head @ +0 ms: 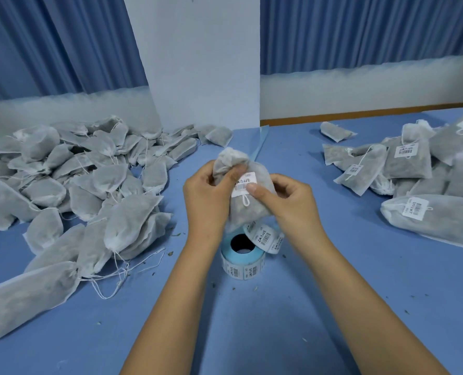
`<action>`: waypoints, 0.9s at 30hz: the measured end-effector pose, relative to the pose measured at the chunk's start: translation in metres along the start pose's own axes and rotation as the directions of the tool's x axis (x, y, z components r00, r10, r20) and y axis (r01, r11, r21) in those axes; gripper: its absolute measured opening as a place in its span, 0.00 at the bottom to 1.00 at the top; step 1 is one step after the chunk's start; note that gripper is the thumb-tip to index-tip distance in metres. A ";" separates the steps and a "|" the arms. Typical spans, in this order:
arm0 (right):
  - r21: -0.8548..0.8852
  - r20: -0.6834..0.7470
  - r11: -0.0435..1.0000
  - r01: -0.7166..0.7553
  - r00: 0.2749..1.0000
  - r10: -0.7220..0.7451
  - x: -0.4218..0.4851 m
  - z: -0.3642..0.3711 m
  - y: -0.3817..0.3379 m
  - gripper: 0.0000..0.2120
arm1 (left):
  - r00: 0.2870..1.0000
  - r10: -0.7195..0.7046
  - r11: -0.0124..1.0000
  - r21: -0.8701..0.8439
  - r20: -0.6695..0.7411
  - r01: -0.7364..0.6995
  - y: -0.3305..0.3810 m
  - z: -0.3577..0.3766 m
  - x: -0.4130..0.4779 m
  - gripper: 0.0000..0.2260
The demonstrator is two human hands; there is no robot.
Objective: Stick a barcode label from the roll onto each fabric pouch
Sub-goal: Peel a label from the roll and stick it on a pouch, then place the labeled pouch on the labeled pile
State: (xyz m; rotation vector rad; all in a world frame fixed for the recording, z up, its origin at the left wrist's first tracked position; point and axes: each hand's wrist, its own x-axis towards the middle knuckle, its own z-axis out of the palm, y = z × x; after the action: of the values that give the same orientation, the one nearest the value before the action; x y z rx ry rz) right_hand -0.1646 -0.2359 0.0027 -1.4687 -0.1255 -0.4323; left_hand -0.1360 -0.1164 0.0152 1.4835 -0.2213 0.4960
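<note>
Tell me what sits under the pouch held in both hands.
The label roll stands on the blue table below the pouch, a loose strip of labels curling up. The pouch covers the roll's far rim.

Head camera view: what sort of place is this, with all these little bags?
Probably a small packing or labelling workroom. A heap of unlabelled fabric pouches lies on a blue table, a pile of labelled pouches sits opposite, and a roll of barcode labels stands by the held pouch.
</note>
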 end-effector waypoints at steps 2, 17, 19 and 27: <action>-0.020 -0.089 1.000 0.012 0.996 -0.014 0.001 -0.010 -0.009 0.04 | 0.998 -0.045 0.999 -0.012 0.046 0.046 0.008 0.014 -0.001 0.04; 0.004 -0.087 0.919 -0.393 0.916 0.392 -0.030 -0.163 -0.015 0.06 | 0.815 -0.462 0.881 0.283 0.348 0.379 -0.005 0.130 -0.058 0.16; -0.086 -0.133 0.889 -0.449 0.890 0.436 -0.032 -0.178 -0.009 0.05 | 0.686 -0.588 0.798 0.450 0.429 0.402 -0.012 0.139 -0.065 0.18; 0.573 -0.408 0.817 -0.063 0.843 0.351 0.019 -0.196 -0.031 0.04 | 0.640 -0.566 0.696 -0.114 0.520 0.709 0.017 0.185 -0.048 0.28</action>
State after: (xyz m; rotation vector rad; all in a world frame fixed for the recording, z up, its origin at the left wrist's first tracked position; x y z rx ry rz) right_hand -0.1927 -0.4325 0.0165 -0.7575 0.3174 -0.5267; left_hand -0.1570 -0.3071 0.0264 1.2318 -0.0994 -0.4756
